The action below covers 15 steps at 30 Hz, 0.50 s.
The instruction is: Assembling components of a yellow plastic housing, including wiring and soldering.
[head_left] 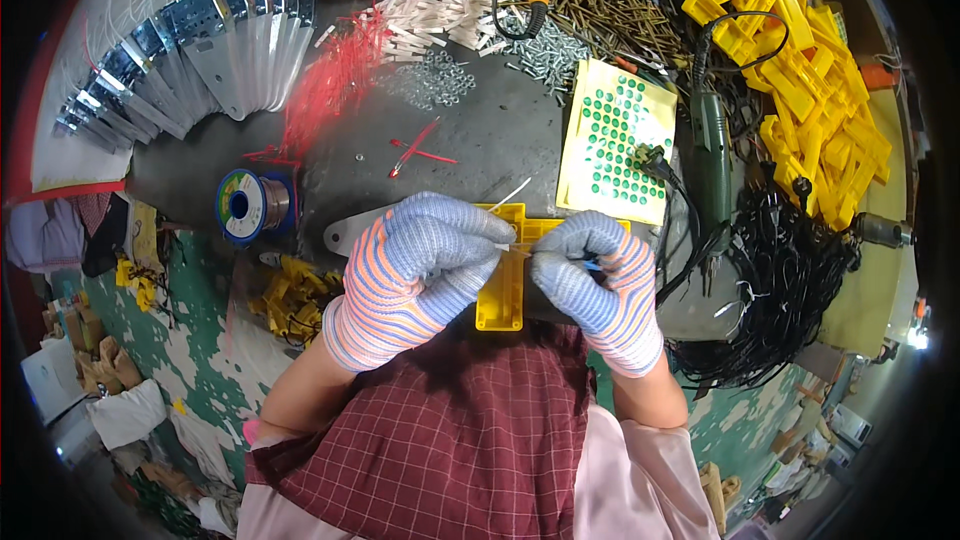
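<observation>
The left gloved hand point(415, 265) pinches a small white piece point(503, 247); the right gloved hand point(605, 280), fingertips nearly together, holds thin wire point(522, 253) (both above a yellow plastic casing point(499, 308)).

Left hand point(415, 280) and right hand point(600, 285) covered in knitted cloth, matt, finely ribbed. Housing point(499, 305) moulded in plastic, smooth, slightly glossy; same finish seen on heaped parts point(800, 70). Apron point(450, 430) made of woven cloth, matt; sleeve point(650, 480) of smoother cloth, soft sheen. Table point(490, 130) finished dark, matt, scuffed. Plates point(195, 20) seen as metal, partly mirror-bright. Spool point(232, 230) moulded in glossy plastic, wound with metal wire point(275, 202). Nuts point(435, 80) seen as shiny metal. Cables point(790, 310) sheathed in smooth plastic, shiny.
</observation>
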Available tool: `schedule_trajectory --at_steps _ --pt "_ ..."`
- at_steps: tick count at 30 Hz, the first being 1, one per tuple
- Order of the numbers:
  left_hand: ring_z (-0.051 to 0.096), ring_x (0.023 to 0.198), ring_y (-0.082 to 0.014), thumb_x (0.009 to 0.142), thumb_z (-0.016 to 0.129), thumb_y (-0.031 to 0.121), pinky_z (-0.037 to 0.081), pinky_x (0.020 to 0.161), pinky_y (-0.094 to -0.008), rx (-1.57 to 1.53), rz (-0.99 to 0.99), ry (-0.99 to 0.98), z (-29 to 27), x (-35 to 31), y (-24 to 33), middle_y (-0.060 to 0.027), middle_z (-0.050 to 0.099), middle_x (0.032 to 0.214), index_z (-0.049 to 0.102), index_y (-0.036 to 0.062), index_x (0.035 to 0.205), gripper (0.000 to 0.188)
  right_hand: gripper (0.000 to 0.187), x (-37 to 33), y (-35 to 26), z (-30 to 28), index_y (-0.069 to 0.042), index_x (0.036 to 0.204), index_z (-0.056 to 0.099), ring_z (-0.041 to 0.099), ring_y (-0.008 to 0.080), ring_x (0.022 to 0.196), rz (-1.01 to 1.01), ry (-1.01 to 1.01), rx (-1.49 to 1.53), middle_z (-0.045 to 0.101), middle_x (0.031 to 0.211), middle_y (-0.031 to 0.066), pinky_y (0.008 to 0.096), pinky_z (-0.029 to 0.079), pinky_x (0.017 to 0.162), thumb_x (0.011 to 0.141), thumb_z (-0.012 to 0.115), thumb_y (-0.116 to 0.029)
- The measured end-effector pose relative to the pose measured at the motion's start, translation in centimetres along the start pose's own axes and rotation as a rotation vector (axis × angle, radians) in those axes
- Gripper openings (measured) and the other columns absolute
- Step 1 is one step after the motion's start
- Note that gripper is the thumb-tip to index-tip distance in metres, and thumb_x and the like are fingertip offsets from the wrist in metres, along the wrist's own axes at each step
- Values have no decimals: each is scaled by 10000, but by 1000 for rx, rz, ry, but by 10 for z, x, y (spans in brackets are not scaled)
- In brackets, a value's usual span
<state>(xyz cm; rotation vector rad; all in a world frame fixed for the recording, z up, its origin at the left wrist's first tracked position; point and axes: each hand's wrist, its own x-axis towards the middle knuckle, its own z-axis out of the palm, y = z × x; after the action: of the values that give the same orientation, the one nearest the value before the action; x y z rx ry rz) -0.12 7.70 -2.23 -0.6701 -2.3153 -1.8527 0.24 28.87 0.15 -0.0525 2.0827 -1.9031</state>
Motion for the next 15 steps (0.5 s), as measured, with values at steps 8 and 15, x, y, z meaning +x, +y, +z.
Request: schedule_trajectory --at_steps 8,15 --pt "687 910 -254 776 753 -54 544 807 -362 55 32 10 -3 3 1 -116 727 971 625 70 883 208 130 4 -2 0 -18 922 677 572 56 699 -13 -33 -7 663 800 7 227 481 649 850 730 -113" --pt "693 880 -271 752 773 -13 542 794 -374 171 128 -54 -9 6 1 -112 728 968 665 72 882 189 182 11 -2 -9 -4 915 685 557 40 681 155 -177 58 640 740 3 215 464 622 852 723 -170"
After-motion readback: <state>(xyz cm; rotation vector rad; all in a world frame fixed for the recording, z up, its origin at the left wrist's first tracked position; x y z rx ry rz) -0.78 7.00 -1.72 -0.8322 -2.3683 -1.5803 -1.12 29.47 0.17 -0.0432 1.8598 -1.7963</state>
